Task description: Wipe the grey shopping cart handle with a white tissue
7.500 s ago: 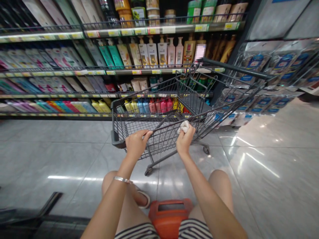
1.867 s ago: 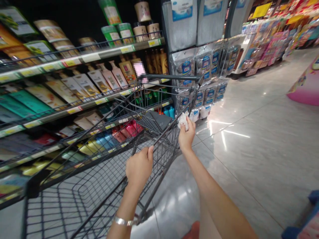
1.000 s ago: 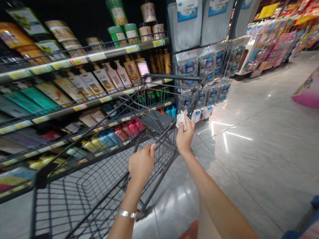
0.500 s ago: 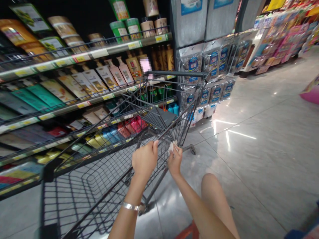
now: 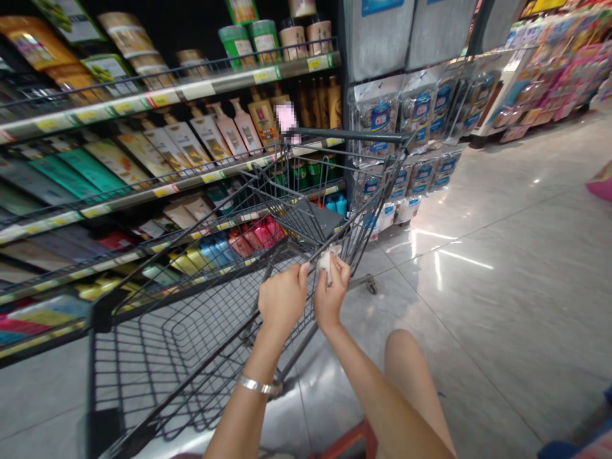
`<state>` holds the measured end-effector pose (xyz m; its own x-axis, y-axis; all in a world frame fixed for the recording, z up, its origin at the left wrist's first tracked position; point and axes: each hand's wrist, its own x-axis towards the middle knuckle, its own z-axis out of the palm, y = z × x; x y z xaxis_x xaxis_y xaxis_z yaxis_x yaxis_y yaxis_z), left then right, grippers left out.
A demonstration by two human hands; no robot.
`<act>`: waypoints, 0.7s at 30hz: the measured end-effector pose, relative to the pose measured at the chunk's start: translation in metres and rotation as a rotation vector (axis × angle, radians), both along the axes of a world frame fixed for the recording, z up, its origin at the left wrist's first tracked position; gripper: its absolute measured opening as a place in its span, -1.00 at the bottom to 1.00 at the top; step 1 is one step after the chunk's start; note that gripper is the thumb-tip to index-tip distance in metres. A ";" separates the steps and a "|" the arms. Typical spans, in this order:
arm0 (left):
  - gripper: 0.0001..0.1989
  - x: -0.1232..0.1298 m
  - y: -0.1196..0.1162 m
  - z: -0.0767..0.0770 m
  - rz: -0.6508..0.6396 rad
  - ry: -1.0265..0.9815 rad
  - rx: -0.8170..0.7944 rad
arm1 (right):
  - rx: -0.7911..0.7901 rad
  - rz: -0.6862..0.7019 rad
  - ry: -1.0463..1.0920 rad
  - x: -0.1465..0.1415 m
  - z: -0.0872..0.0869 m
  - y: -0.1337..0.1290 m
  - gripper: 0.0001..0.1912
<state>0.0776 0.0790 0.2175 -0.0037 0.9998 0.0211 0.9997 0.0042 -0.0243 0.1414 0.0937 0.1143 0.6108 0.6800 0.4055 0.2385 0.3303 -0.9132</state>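
A dark grey wire shopping cart [image 5: 201,370] stands slanted in front of me. My left hand [image 5: 283,296], below a silver bracelet [image 5: 261,385], is closed around the cart's near top rail. Just right of it, my right hand [image 5: 331,290] pinches a crumpled whitish wipe [image 5: 327,261] between thumb and fingers. The wipe lies against the same rail, toward the handle end. The cart's handle bar [image 5: 354,135] is farther off, and a grey child-seat flap [image 5: 315,220] sits below it. The wire basket shows only bare mesh and floor through it.
Shelves [image 5: 182,92] of bottles and jars run behind the cart on the left. Packaged scrubbers [image 5: 380,121] hang at the shelf end. Shiny tiled floor [image 5: 478,306] spreads to the right. My bent knee [image 5: 406,357] and a red stool edge [image 5: 349,443] are low in view.
My right hand has moved slightly up and left, bringing the wipe onto the rail closer to my left hand. The left hand keeps its grip. The view has shifted a little.
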 end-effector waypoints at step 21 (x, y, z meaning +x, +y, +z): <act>-0.42 -0.013 0.007 0.000 0.024 -0.448 -0.103 | -0.234 0.175 -0.133 0.031 -0.014 -0.020 -0.68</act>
